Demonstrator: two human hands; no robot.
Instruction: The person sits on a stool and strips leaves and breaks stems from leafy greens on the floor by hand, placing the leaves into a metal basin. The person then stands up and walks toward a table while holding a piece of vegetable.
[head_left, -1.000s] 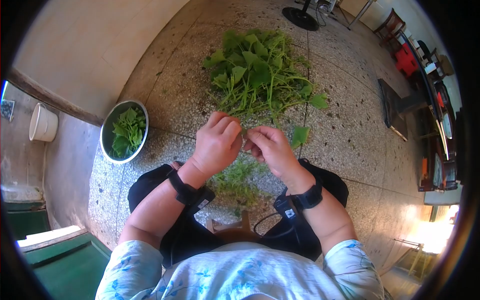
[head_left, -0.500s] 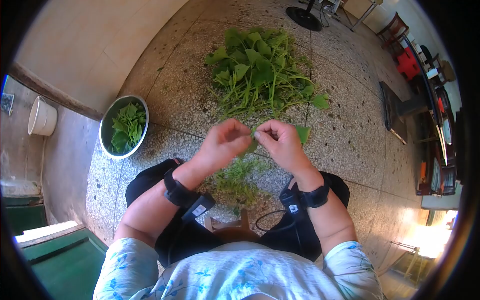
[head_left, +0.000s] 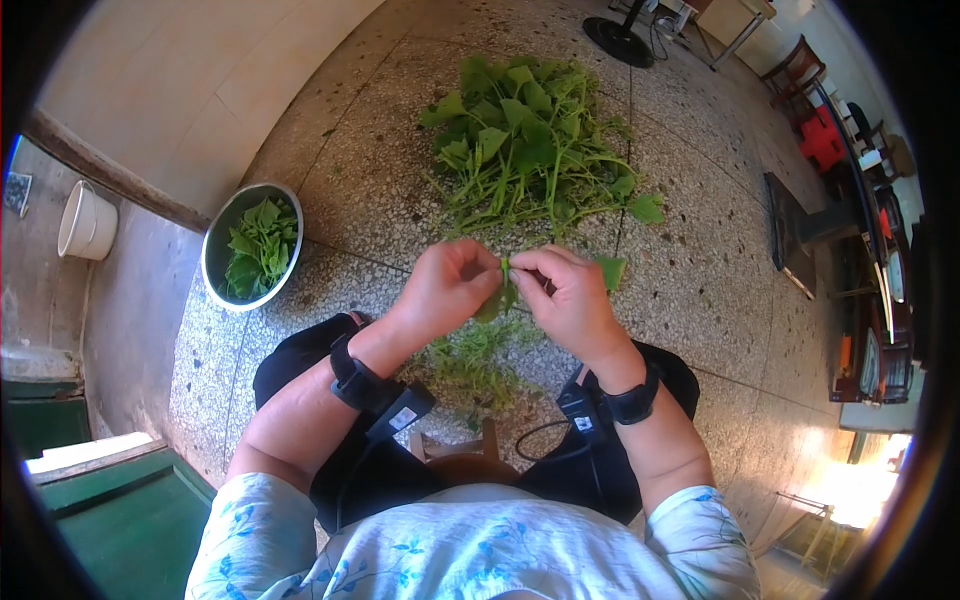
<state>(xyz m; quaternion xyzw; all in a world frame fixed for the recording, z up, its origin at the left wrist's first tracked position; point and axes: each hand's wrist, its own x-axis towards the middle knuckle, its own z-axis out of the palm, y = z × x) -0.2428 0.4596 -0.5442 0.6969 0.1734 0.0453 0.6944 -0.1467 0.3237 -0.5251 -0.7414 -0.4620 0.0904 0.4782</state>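
My left hand [head_left: 448, 288] and my right hand [head_left: 568, 292] meet in front of me, each pinching a thin green leaf stem [head_left: 505, 268] between thumb and fingers. Part of a leaf [head_left: 490, 305] hangs below the fingertips. Another green leaf piece [head_left: 612, 270] shows just past my right hand; whether it lies on the floor or is held, I cannot tell. Beyond the hands a large heap of leafy green vines [head_left: 530, 140] lies on the speckled floor. Under my hands, between my knees, are thin green strips and scraps [head_left: 470, 365].
A metal bowl [head_left: 208, 258] with picked leaves [head_left: 262, 240] stands on the floor to the left. Farther left is a white bucket [head_left: 88, 225] past a wall edge. A black round stand base [head_left: 620, 42] is at the back; a table and chairs [head_left: 797, 68] line the right.
The view has shifted slightly. My right fingers have closed in on the stem, which now shows between both hands, with leaf below it.
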